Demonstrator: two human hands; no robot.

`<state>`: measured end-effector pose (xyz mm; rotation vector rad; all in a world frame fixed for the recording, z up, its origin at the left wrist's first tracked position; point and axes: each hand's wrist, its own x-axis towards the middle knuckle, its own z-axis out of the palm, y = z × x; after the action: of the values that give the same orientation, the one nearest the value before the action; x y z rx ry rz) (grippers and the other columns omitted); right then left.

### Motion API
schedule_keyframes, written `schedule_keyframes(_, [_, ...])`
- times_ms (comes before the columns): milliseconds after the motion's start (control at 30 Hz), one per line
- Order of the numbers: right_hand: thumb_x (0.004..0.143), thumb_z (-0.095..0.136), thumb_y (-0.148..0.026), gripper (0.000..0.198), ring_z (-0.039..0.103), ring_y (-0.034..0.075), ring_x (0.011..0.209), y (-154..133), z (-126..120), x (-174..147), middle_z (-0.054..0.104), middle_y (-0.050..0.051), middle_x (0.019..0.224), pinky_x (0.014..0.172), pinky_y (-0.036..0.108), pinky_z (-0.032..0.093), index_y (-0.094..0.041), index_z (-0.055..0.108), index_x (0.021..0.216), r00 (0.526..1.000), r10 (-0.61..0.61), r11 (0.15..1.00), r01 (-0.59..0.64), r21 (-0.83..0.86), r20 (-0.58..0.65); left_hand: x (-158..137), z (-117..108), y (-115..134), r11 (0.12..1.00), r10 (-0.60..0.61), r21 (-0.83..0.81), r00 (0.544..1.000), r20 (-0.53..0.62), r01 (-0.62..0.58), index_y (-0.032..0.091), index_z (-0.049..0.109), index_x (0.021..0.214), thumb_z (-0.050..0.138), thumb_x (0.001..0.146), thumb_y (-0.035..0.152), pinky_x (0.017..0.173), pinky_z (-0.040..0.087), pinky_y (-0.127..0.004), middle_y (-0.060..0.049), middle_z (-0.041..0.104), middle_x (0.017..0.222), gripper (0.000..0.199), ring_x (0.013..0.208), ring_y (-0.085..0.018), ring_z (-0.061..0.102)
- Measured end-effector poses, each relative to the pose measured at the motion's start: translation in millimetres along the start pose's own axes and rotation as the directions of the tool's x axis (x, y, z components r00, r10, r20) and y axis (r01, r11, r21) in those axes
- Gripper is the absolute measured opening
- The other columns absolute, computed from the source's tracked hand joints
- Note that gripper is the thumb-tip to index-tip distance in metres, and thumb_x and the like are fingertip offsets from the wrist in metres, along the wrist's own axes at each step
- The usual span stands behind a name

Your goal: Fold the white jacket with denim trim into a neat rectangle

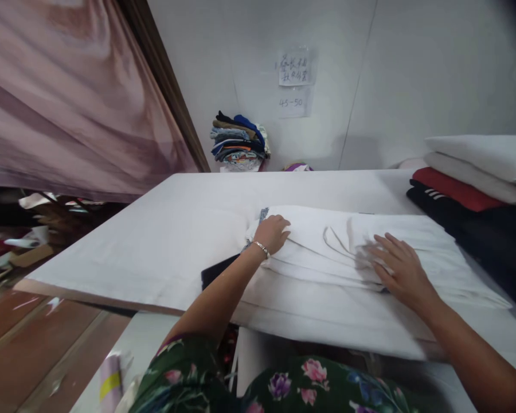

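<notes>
Both hands press on a folded white garment (348, 252) lying on the white counter (155, 241). The left hand (273, 232) grips its left edge, fingers curled; the right hand (398, 267) lies flat, seemingly blurred. Folded clothes (464, 189) are stacked just right.

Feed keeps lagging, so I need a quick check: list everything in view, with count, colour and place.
white garment: one, white, folded on the table under both hands
table: one, white-covered, centre
dark cloth: one, black, under the garment's left edge
folded stack: several pieces, white, red and black, table's right end
clothes pile: one, mixed colours, by the back wall
paper notes: two, white, on the wall
curtain: one, pink, upper left
left hand: wears a bracelet, gripping the garment's left end
right hand: flat on the garment
</notes>
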<state>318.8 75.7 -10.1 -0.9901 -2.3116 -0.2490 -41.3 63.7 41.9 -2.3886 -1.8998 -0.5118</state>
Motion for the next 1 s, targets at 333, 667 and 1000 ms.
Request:
schedule_keyframes(333, [0.092,0.035,-0.047,0.046,0.040,0.032,0.131,34.0,52.4,41.9,0.050,0.009,0.139,0.101,0.055,0.033,-0.027,0.054,0.128,0.950,0.175,0.980,-0.143,-0.137,0.260,27.3,34.9,-19.0,0.996,-0.003,0.089,0.978,0.206,-0.016,0.019,0.064,0.102,0.059,0.080,0.044,0.091,0.043,-0.040,-0.007,0.062,0.112,0.034,0.105,-0.025,0.056])
schedule_keyframes(667, [0.094,0.030,-0.049,0.050,0.039,0.030,0.131,37.5,70.5,26.8,0.047,0.009,0.142,0.102,0.055,0.032,-0.027,0.049,0.134,0.943,0.187,0.980,-0.159,-0.123,0.275,102.3,21.3,-45.6,0.948,-0.313,0.094,0.941,0.129,0.303,0.022,0.057,0.120,0.044,0.089,0.046,0.099,0.038,-0.038,-0.008,0.053,0.134,0.041,0.122,-0.024,0.046])
schedule_keyframes(1000, [0.094,0.034,-0.048,0.048,0.039,0.029,0.132,38.2,71.8,26.5,0.046,0.008,0.143,0.103,0.055,0.032,-0.027,0.048,0.135,0.949,0.185,0.982,-0.171,-0.074,0.253,121.3,34.2,-58.1,0.940,-0.322,0.194,0.918,0.231,0.281,0.022,0.061,0.114,0.047,0.086,0.046,0.097,0.040,-0.039,-0.010,0.058,0.124,0.040,0.117,-0.027,0.051])
